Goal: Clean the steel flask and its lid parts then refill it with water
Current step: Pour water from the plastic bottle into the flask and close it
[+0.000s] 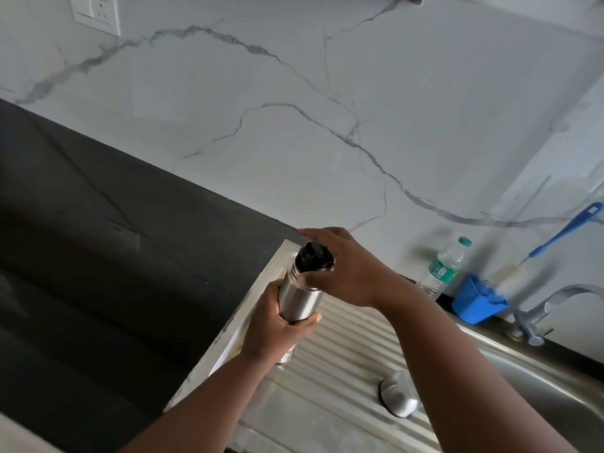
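Observation:
The steel flask [299,299] stands upright on the ribbed draining board [343,348] of the steel sink. My left hand [277,328] grips the flask's body from the left. A black stopper [313,258] sits in the flask's mouth, and my right hand [343,266] holds it from the right side with fingers curled around it. The flask's steel cap [398,393] lies upside down on the draining board, near my right forearm.
A dark stone counter [114,256] runs to the left. By the wall stand a clear plastic water bottle [446,268] and a blue holder [478,300] with a blue-handled bottle brush [562,232]. The tap [549,308] and sink basin [539,387] lie at right.

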Demonstrator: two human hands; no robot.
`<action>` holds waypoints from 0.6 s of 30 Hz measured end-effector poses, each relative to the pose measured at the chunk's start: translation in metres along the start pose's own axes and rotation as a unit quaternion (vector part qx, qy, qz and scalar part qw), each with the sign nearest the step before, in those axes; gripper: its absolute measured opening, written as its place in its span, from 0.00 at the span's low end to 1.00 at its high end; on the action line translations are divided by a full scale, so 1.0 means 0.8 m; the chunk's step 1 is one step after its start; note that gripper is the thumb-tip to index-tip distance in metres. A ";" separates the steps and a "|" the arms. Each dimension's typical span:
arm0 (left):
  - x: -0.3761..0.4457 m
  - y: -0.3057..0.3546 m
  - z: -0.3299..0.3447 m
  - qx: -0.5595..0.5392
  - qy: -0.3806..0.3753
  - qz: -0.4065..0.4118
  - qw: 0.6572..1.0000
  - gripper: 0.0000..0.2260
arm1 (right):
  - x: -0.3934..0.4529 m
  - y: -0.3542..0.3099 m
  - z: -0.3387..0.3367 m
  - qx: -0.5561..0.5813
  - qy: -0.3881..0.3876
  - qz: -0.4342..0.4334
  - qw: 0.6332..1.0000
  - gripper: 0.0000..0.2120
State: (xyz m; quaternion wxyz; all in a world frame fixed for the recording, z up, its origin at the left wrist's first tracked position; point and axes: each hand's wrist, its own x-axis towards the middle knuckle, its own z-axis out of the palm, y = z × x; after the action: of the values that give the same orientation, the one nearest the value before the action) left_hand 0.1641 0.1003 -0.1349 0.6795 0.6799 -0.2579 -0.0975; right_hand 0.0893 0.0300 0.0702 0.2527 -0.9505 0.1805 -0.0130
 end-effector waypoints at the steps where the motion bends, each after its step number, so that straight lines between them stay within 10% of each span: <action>1: 0.000 0.000 0.000 0.002 0.000 -0.006 1.000 0.26 | 0.000 0.002 -0.001 0.001 -0.008 -0.013 1.000 0.32; 18: -0.001 0.012 -0.008 0.005 -0.035 -0.020 0.999 0.28 | 0.007 -0.014 -0.003 -0.133 0.082 0.052 0.986 0.23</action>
State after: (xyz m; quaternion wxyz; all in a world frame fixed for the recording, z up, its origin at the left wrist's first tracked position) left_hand 0.1642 0.1070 -0.1252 0.6645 0.6846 -0.2684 -0.1331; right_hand 0.0979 0.0358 0.0772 0.1091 -0.9606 0.2498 -0.0539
